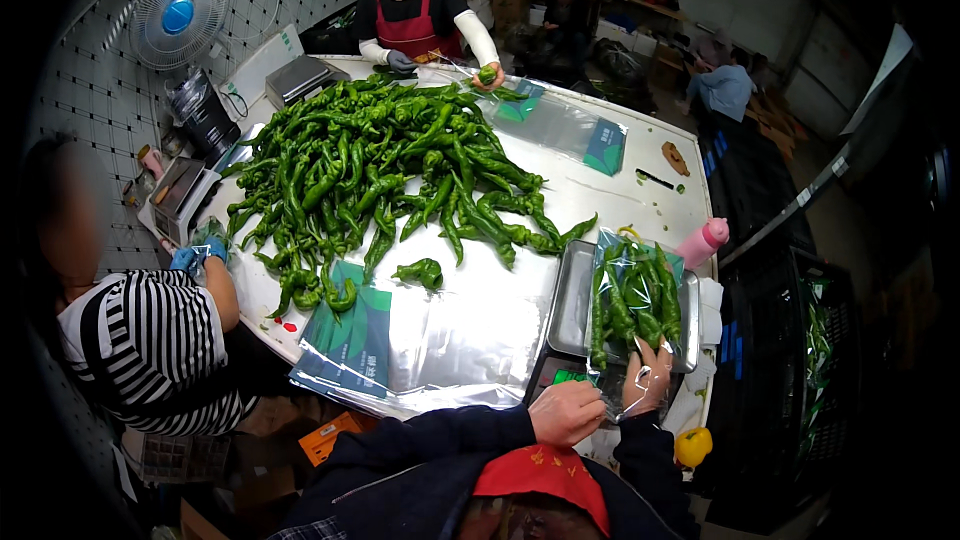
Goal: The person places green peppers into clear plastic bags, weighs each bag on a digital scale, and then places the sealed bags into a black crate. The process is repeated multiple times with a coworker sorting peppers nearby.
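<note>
A clear plastic bag of long green peppers [635, 300] lies on the metal tray of a weighing scale [568, 315], at the table's right. My left hand [568, 412] is closed in a pinch at the bag's near edge, beside the scale's lit green display [572, 377]. My right hand [648, 380] reaches to the near ends of the peppers, fingers stretched and apart, with shiny plastic over it. Flat clear bags with green-blue printed ends [345, 340] lie left of the scale, and a single pepper [420, 273] rests by them.
A big heap of green peppers [370, 160] covers the table's middle. A pink bottle [704, 242] stands past the scale; a yellow pepper [692, 447] is at the near right. Across the table a person in a red apron [410, 35] holds a pepper; another in stripes [150, 330] handles a bag.
</note>
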Action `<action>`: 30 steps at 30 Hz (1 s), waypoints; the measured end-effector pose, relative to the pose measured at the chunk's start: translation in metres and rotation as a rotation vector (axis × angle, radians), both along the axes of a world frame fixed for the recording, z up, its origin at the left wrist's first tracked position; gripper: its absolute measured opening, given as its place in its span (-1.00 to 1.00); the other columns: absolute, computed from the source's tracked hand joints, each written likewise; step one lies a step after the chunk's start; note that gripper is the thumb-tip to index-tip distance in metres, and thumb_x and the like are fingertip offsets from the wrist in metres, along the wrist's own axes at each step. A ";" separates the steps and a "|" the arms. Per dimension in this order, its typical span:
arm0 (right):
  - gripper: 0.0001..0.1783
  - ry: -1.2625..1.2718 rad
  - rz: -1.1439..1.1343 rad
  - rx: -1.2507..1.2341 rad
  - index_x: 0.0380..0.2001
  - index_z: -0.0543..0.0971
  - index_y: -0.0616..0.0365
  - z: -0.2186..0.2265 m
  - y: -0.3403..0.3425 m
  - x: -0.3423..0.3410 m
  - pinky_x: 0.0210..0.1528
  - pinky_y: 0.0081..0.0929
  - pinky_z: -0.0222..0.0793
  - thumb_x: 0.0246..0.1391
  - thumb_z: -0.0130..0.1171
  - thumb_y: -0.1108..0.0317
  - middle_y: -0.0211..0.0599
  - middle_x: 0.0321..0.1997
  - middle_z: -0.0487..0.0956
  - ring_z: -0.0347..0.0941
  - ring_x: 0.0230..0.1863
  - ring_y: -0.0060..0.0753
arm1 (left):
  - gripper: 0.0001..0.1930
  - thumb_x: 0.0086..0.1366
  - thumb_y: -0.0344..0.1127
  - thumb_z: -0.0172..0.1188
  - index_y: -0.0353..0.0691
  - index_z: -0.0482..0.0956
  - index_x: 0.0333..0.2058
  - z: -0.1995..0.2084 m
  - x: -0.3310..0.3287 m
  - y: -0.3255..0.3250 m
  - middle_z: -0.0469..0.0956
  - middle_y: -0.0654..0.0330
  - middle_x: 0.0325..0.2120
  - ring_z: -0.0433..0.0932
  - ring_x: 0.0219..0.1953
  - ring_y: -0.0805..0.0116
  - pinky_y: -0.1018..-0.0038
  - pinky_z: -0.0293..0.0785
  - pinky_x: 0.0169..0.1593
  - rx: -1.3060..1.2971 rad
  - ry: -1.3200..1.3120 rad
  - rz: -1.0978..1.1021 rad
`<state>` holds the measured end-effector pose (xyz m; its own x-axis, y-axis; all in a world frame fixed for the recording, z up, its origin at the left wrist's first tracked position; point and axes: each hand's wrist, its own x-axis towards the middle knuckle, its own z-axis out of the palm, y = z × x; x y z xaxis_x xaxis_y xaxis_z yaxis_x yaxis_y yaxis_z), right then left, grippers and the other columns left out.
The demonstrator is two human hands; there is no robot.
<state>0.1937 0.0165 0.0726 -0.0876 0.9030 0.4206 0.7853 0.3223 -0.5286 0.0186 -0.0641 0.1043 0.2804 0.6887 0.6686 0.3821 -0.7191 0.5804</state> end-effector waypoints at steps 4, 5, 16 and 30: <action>-0.52 0.098 0.087 0.166 0.02 0.50 0.22 0.017 -0.003 -0.007 0.17 -0.14 0.26 -0.06 0.14 0.58 0.18 0.21 0.34 0.29 0.19 0.20 | -0.84 -0.02 -0.44 0.24 -0.22 0.39 -0.52 -0.008 -0.001 0.007 0.34 0.14 -0.56 0.41 -0.47 0.11 0.27 0.32 -0.43 0.008 -0.007 -0.066; -0.43 0.115 0.097 0.158 0.12 0.41 0.27 0.019 -0.001 -0.010 0.16 -0.18 0.27 -0.04 0.13 0.57 0.16 0.18 0.37 0.31 0.19 0.17 | -0.84 0.00 -0.44 0.23 -0.23 0.38 -0.53 -0.009 -0.002 0.009 0.33 0.14 -0.56 0.40 -0.47 0.11 0.26 0.31 -0.43 0.012 -0.020 -0.075; -0.37 0.141 -0.020 -0.107 0.18 0.34 0.16 0.016 0.035 -0.019 -0.02 -0.11 0.35 0.01 0.25 0.38 0.17 -0.06 0.50 0.45 -0.04 0.17 | -0.80 0.07 -0.36 0.27 -0.24 0.39 -0.50 -0.020 -0.011 0.021 0.33 0.13 -0.54 0.40 -0.45 0.09 0.26 0.32 -0.42 -0.056 -0.037 -0.201; -0.56 0.084 -0.062 -0.118 0.02 0.40 0.21 0.007 0.038 -0.021 -0.05 -0.11 0.34 0.05 0.20 0.39 0.09 -0.12 0.52 0.46 -0.09 0.14 | -0.69 0.32 -0.09 0.12 -0.22 0.52 -0.47 0.234 -0.162 -0.014 0.44 0.18 -0.54 0.46 -0.48 0.29 0.43 0.50 -0.40 0.549 -0.546 -0.216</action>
<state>0.1732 0.0541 0.0799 0.0010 0.9491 0.3151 0.7535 0.2064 -0.6242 -0.1438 -0.0778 0.3378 -0.0947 0.1893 0.9773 -0.0338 -0.9818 0.1869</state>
